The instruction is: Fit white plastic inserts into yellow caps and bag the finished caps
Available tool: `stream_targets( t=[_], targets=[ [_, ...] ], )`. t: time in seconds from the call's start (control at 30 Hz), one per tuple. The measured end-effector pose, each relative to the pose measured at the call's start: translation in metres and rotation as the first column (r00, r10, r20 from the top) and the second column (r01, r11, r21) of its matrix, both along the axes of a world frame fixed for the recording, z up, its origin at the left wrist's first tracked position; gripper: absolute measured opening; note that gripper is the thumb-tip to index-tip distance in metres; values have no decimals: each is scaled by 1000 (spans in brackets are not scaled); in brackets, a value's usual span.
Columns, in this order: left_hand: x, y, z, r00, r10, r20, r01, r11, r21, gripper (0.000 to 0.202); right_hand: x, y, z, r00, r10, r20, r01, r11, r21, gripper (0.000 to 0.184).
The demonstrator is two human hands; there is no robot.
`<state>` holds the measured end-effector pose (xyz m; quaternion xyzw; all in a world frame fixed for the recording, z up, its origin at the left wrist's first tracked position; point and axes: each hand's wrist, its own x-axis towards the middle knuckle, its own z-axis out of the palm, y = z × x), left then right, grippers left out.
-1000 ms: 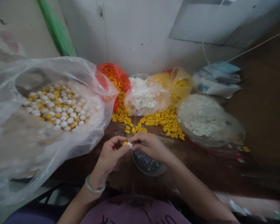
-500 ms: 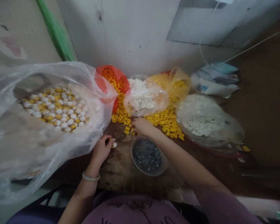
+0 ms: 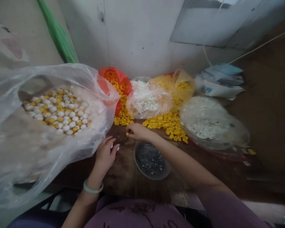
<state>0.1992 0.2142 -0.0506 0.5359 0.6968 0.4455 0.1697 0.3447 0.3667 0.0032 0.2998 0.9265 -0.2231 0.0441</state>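
My left hand (image 3: 105,155) is at the right edge of the large clear bag, thumb and fingers curled around a small white-and-yellow piece (image 3: 111,145). A small white round piece (image 3: 118,147) shows at the thumb tip; whether it is gripped or lying on the table is hard to make out. My right hand (image 3: 137,131) is pinched over the table, with a small yellow plastic piece (image 3: 127,134) at its fingertips. Just below the right wrist stands a round bowl (image 3: 165,172) holding small dark, shiny bits. Flat yellow pieces (image 3: 166,125) lie in a loose pile behind and right of that hand.
At left, the large clear plastic bag (image 3: 95,95) holds many white-and-yellow balls (image 3: 61,110). Along the wall stand a red bag (image 3: 121,79) of orange-yellow pieces, a clear bag (image 3: 147,98) of white pieces, a yellow bag (image 3: 184,82), and another white-filled bag (image 3: 211,123).
My right hand has drawn left and slightly nearer, away from the yellow pile, with a yellow piece at its fingertips. The left fingers have loosened and spread a little.
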Motion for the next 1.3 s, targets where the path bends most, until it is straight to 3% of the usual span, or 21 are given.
stream_targets(
  t=[0.07,0.1,0.13,0.17,0.23,0.27,0.3,0.37,0.47,0.6,0.7,0.73,0.8,0.87,0.9,0.93,0.97,1.03,1.17,1.3],
  targets=[
    [7,-3,10,998,-2,61,-2,997,73,22,7,-3,5,988,-46,-147,28,992,-121,26],
    [11,-4,17,991,-14,130,0,995,103,22,11,-6,6,957,-111,-267,43,967,-249,28],
    [16,-6,24,973,-30,228,3,993,119,22,15,-11,8,896,-212,-391,33,909,-416,27],
    [22,-7,32,932,-46,360,3,993,119,23,18,-18,10,803,-342,-487,-14,807,-590,25],
    [34,-7,47,745,-93,660,17,992,122,22,25,-33,14,605,-591,-534,-174,556,-813,26],
    [40,-6,53,621,-119,775,18,990,138,23,27,-41,17,543,-661,-518,-234,473,-849,29],
    [46,-5,58,500,-145,854,12,987,161,25,30,-49,20,497,-708,-502,-269,424,-865,32],
    [56,-1,65,322,-193,927,-16,978,209,30,32,-64,24,432,-759,-487,-298,390,-871,32],
    [66,3,65,223,-231,947,-79,964,254,34,33,-84,25,340,-796,-501,-313,407,-858,28],
    [75,1,55,257,-202,945,-120,964,238,37,31,-106,16,225,-829,-513,-234,465,-854,28],
    [79,-1,47,290,-146,946,-161,967,198,34,33,-118,12,184,-803,-566,-100,558,-824,27],
    [80,-2,45,288,-137,948,-169,967,191,33,36,-118,12,205,-773,-600,-59,602,-796,25],
    [80,-1,44,264,-138,955,-162,969,185,33,48,-111,13,322,-656,-683,18,725,-688,20],
    [79,0,45,222,-153,963,-126,975,184,32,71,-92,12,448,-514,-731,164,851,-499,18],
    [78,1,47,199,-161,967,-102,978,184,31,86,-78,10,495,-470,-731,284,883,-375,18],
    [77,1,49,176,-168,970,-79,980,184,31,102,-63,6,518,-459,-721,434,868,-241,18],
    [76,2,50,154,-174,973,-59,981,185,30,119,-48,1,551,-467,-691,567,817,-101,19],
    [74,2,53,121,-180,976,-31,982,185,29,152,-21,-11,700,-524,-485,657,739,148,16],
    [74,3,55,105,-191,976,5,981,192,27,187,1,-34,731,-574,-369,667,716,206,14],
    [75,4,56,99,-215,971,27,977,214,29,178,-4,-38,778,-525,-346,604,777,179,14]
  ],
)
